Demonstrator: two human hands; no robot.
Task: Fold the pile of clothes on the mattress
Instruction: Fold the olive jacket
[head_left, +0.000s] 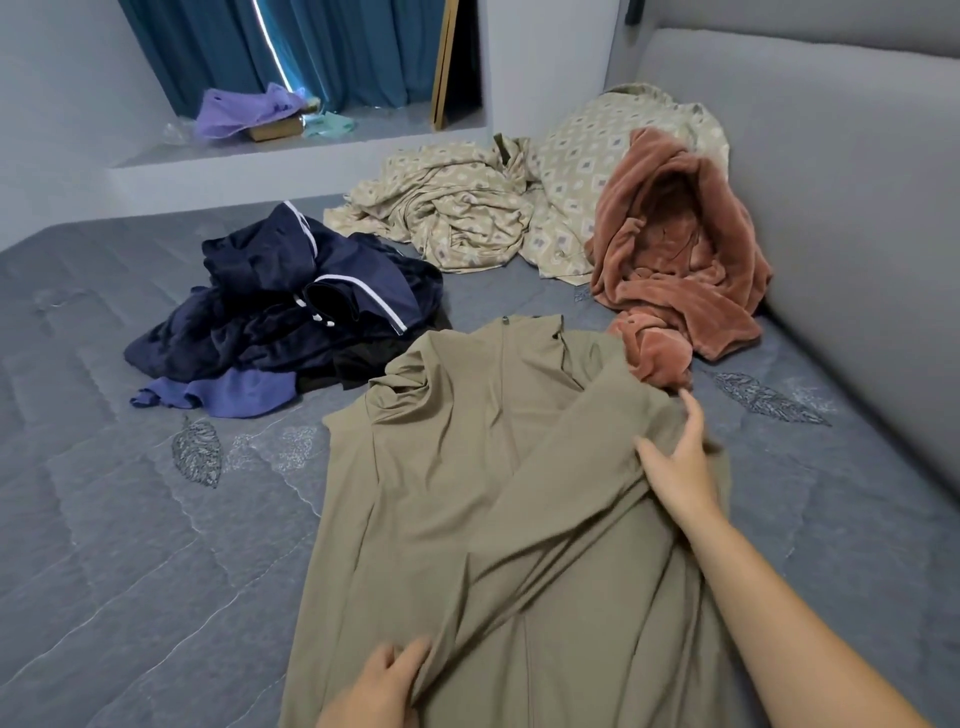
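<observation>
An olive-brown garment (467, 493) lies spread on the grey quilted mattress (130, 545) in front of me, its collar toward the far side. One sleeve is laid diagonally across its body. My left hand (379, 680) pinches that sleeve's lower end near the bottom edge of the view. My right hand (675, 462) rests flat with straight fingers on the sleeve near the right shoulder. Behind it lies a pile of dark navy clothes (291, 322) with white piping.
A rust-pink fleece garment (680, 275) is heaped at the right against the grey padded headboard (831, 182). A beige patterned sheet and pillow (483, 208) lie at the back. A white ledge (291, 150) with teal curtains, purple cloth and a box stands beyond the mattress.
</observation>
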